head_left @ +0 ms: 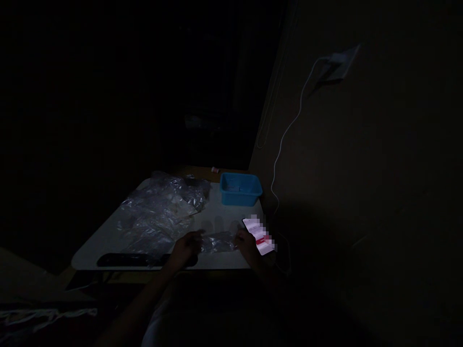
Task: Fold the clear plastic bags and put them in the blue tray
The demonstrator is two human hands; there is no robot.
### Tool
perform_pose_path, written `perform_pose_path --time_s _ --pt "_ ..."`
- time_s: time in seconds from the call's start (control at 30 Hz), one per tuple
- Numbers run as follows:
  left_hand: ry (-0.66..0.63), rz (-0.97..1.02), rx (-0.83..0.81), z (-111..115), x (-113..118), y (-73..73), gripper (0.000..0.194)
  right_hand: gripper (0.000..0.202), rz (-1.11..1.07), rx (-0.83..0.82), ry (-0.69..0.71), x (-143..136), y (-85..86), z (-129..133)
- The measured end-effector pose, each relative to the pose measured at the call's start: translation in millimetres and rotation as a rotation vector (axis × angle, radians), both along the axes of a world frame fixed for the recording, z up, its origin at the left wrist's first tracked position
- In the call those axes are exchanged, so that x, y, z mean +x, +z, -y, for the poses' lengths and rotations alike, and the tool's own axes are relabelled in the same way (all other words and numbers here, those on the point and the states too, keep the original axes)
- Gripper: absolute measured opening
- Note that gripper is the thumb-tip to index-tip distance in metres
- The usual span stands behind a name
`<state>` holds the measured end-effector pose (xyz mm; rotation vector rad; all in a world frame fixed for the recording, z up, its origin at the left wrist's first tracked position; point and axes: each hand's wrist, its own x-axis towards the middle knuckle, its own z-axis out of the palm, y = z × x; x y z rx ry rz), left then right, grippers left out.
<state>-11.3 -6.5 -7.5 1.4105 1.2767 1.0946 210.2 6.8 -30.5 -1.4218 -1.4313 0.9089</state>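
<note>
A small clear plastic bag lies stretched between my two hands, low over the front part of the white table. My left hand has its fingers closed at the bag's left end. At the right end, my right hand pinches the plastic, close beside a lit phone. A large heap of crumpled clear plastic bags covers the table's left side. The room is dark, so fine finger detail is faint.
A blue basket stands at the table's back right, with a small pinkish item behind it to the left. From a wall socket, a white cable hangs down beside the table. A dark slot runs along the front edge.
</note>
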Motion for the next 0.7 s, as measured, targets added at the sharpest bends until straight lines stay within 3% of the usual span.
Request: perform_pose_path --time_s 0.17,0.53,0.7 --pt "-0.053 -0.051 0.036 -3 -2 -2.9 0.028 0.006 -0.005 -0.033 -0.068 -5 2.0 0" --pt "0.039 -0.316 0.108 -12 1 -6.4 0.015 0.017 0.146 0.019 -0.059 -3 6.7 -2" --pt "0.064 -0.372 0.066 -14 3 -4.1 0.014 0.019 0.218 0.007 -0.072 -4 5.1 -4"
